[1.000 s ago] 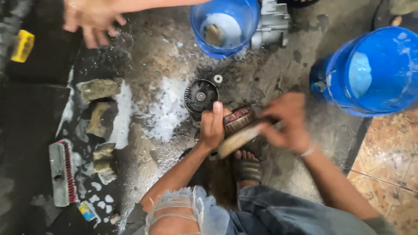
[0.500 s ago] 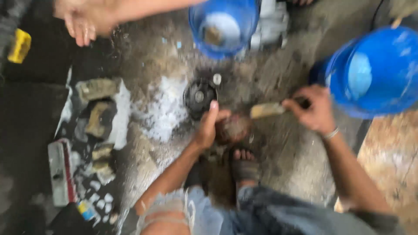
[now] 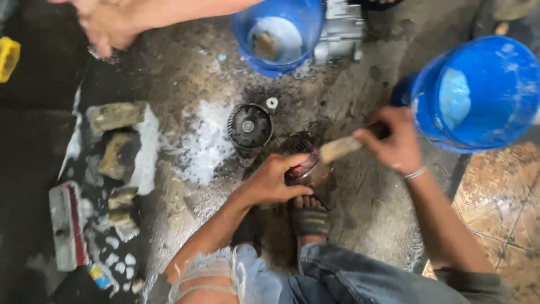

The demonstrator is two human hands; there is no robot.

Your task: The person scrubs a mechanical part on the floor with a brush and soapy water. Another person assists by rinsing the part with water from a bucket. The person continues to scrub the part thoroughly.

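Not much of that kind was on show: a small packet with blue, yellow and red printing lay on the wet floor at the lower left, just beside the grey and red block. At the far left edge sat a yellow tag-like piece, too blurred to tell further.

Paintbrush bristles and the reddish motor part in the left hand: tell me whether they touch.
Cannot tell. In the head view the paintbrush tip overlaps the motor part held by the left hand, but blur hides any contact.
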